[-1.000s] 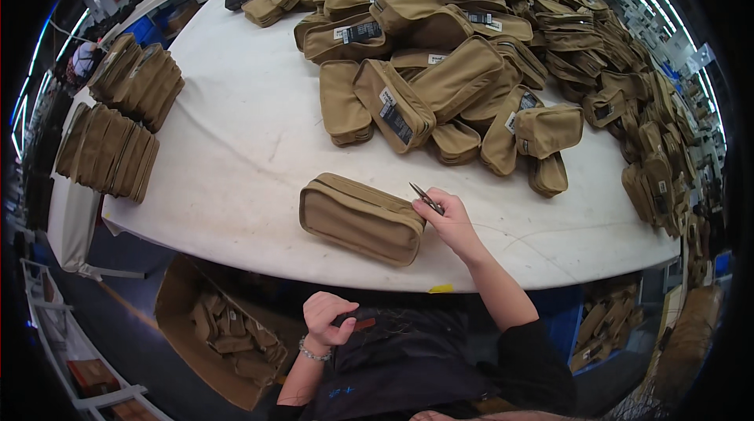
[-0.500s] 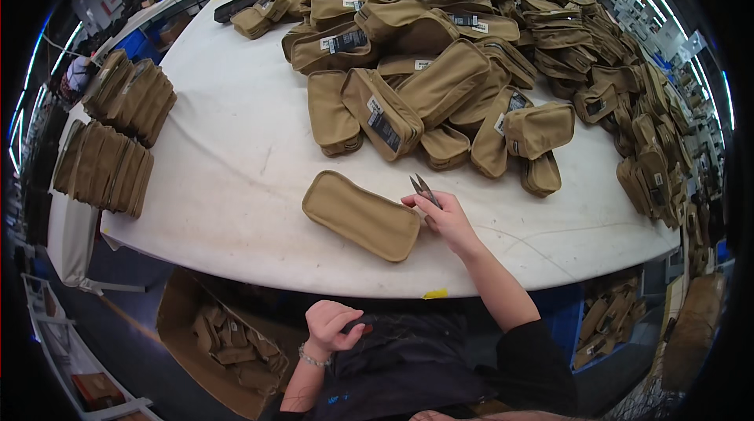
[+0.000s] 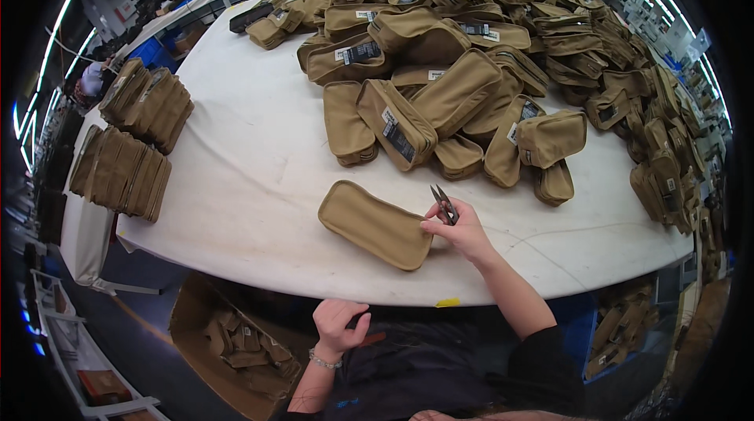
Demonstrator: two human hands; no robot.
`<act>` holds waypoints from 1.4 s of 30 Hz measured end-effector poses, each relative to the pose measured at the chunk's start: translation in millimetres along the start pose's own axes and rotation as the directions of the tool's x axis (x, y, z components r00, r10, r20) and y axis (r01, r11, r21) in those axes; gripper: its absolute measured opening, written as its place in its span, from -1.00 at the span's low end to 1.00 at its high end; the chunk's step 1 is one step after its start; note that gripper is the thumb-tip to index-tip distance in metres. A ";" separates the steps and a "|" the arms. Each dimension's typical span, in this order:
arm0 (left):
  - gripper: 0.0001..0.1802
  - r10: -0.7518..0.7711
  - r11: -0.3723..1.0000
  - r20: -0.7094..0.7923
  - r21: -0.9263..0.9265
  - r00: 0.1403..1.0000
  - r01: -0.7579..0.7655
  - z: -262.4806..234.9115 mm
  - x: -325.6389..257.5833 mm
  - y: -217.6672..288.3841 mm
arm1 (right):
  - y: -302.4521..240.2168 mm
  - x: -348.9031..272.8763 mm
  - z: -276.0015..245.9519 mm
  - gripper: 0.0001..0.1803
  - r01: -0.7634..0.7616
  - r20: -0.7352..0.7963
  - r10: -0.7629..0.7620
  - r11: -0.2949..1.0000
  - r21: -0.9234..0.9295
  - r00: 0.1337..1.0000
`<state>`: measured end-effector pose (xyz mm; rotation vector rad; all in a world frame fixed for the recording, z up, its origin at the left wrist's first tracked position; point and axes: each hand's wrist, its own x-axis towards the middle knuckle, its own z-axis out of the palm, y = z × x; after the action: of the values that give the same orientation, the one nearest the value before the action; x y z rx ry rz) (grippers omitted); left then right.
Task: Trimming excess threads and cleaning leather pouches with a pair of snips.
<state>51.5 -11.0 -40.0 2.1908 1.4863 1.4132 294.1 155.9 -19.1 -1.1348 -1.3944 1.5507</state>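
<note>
- you have one tan fabric pouch lying flat and alone on the white surface, at the near edge, well clear of the big pile of tan pouches beyond it, so it reads as the single piece being worked on.
- your right hand rests at the pouch's right end, fingers pressed together around a small pair of thread snips; the blades point up and away from the pouch, parted a little.
- your right forearm comes in from the lower right, the wrist bent so the fingertips touch the pouch's edge.
- your left hand hangs below the surface's near edge, away from the pouch, loosely curled; i cannot tell whether it pinches anything.
- left of the pouch stand two neat stacks of flat tan pieces, and below it an open cardboard box.
</note>
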 end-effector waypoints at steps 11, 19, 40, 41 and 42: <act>-0.80 -0.265 0.940 -0.190 0.166 0.945 0.297 1.4 105.8 -55.0 | -31.4 63.2 31.6 -0.63 0.154 0.236 -0.055 0.891 -0.426 0.970; -0.72 -0.193 0.967 0.268 -0.113 0.944 0.230 3.9 155.0 -94.9 | -10.8 81.0 44.0 -0.76 0.282 0.329 -0.183 0.917 -0.283 0.926; -0.77 -0.027 0.955 0.625 -0.215 0.780 0.206 -22.6 111.9 -28.6 | -63.5 17.6 9.2 -0.81 0.490 0.788 -0.158 0.849 -0.200 0.595; -0.81 -0.012 0.950 0.564 -0.251 0.826 0.185 -18.7 106.2 -25.5 | -64.6 15.3 7.7 -0.78 0.495 0.795 -0.149 0.843 -0.208 0.588; -0.81 -0.007 0.948 0.565 -0.258 0.825 0.185 -15.6 101.9 -19.9 | -64.9 13.2 5.4 -0.78 0.492 0.792 -0.145 0.844 -0.215 0.594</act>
<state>34.0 73.4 19.9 2.0452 1.0664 0.7859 282.8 174.7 43.6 -0.3341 -2.4442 1.5338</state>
